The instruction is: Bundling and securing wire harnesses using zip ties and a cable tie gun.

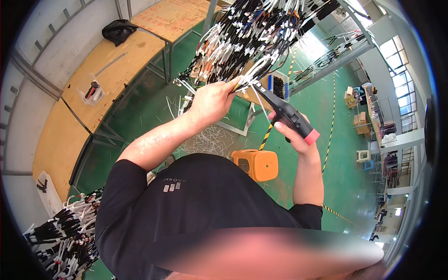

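Note:
Many black and white wires hang as a large wire harness bundle (247, 39) in front of me. My left hand (213, 99) is closed around wires at the bundle's lower end, its fingers partly turned away. In my right hand (296, 135) is a black cable tie gun (288, 115) with a red end cap, its nose pointing up and left at the wires beside my left fingers. A thin white cable tie (261, 103) hangs down by the gun's nose. Whether the nose touches the wires I cannot make out.
An orange plastic stool (255, 164) stands on the green floor below my hands. White clippings (210, 140) litter the floor. A wooden table (70, 112) at left carries a clear box (91, 93) and a black bag (119, 31). More wire harnesses (70, 235) lie at lower left.

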Demonstrator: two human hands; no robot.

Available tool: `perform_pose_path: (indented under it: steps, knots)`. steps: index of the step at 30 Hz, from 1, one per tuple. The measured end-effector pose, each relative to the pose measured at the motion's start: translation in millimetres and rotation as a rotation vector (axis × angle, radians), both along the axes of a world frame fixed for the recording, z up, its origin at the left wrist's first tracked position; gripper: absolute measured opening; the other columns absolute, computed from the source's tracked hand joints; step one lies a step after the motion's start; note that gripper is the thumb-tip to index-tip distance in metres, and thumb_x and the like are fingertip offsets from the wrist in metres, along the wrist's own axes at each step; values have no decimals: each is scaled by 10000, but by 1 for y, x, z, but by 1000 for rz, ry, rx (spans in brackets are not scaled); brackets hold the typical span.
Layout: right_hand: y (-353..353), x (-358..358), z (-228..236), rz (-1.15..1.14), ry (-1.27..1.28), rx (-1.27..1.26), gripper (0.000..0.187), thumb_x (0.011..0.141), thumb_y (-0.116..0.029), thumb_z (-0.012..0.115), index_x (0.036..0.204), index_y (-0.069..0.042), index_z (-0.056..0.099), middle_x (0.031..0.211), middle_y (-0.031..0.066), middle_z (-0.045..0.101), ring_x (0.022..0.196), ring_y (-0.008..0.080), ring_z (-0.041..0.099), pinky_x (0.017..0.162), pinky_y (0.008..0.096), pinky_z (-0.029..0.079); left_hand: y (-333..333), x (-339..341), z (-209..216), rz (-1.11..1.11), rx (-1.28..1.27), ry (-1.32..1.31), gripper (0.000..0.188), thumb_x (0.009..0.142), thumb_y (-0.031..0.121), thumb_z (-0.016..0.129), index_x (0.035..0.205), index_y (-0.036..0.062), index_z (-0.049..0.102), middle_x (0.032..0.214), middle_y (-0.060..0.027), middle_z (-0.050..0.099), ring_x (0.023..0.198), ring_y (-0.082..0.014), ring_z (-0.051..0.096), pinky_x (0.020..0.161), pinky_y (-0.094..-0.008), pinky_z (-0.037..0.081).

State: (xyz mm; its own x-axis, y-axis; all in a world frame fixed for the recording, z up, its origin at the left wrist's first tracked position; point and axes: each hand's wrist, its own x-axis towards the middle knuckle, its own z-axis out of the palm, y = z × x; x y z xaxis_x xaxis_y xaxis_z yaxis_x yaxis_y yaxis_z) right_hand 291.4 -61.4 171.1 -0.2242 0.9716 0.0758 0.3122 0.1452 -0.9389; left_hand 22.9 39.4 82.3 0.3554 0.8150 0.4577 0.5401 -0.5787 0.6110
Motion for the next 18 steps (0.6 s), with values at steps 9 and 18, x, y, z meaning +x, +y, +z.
perform_pose_path:
  steps: [9, 18]
  knots:
    - [-7, 2, 1, -25, -103, -37, 447, 936, -107, 764, 1349, 26, 654, 1144, 62, 735, 1033, 143, 647, 945, 322, 516, 4, 0, -2, -59, -15, -84, 513, 985, 178, 672, 1491, 194, 590, 947, -115, 705, 834, -355, 724, 707, -481, 590]
    - [-9, -1, -5, -45, -75, -41, 403, 933, -115, 760, 1305, 14, 676, 1144, 55, 732, 1010, 131, 638, 916, 310, 513, 4, -3, 1, -57, 27, -59, 495, 985, 170, 668, 1475, 189, 598, 942, -111, 697, 832, -353, 721, 700, -479, 587]
